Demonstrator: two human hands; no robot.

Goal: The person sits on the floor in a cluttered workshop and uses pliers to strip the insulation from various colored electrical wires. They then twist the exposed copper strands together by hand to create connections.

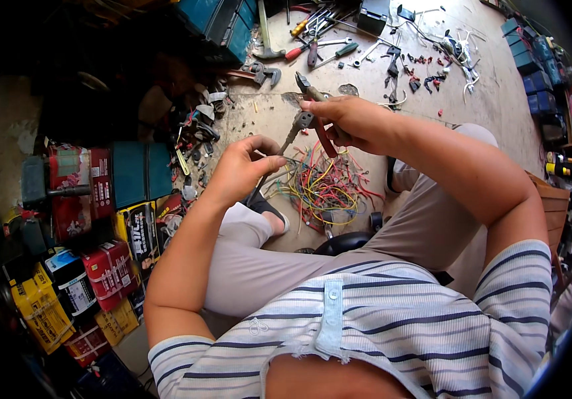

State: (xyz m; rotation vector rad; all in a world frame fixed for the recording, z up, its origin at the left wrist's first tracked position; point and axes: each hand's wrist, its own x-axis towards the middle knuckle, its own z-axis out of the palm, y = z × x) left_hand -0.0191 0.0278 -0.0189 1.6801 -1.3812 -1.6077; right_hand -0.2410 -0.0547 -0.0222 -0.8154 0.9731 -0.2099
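Observation:
In the head view, my left hand (pixel 249 164) is closed on a dark grey cord (pixel 284 145). The cord's grey plug end (pixel 304 121) sits just below the fingers of my right hand (pixel 342 118), which grip red-handled pliers (pixel 329 144) with the jaws pointing up and away. Whether the right fingers also touch the plug is hard to tell. Beneath the hands, a loose heap of red, yellow, green and blue wires (pixel 326 186) lies on the floor between my legs.
Wrenches, screwdrivers, a hammer (pixel 269 50) and a pipe wrench (pixel 256 76) lie ahead on the floor (pixel 259 110), with small parts and cables (pixel 462 60) at front right. Stacked boxes (pixel 103 272) and teal cases (pixel 141 174) line the left; more containers (pixel 538 80) stand right.

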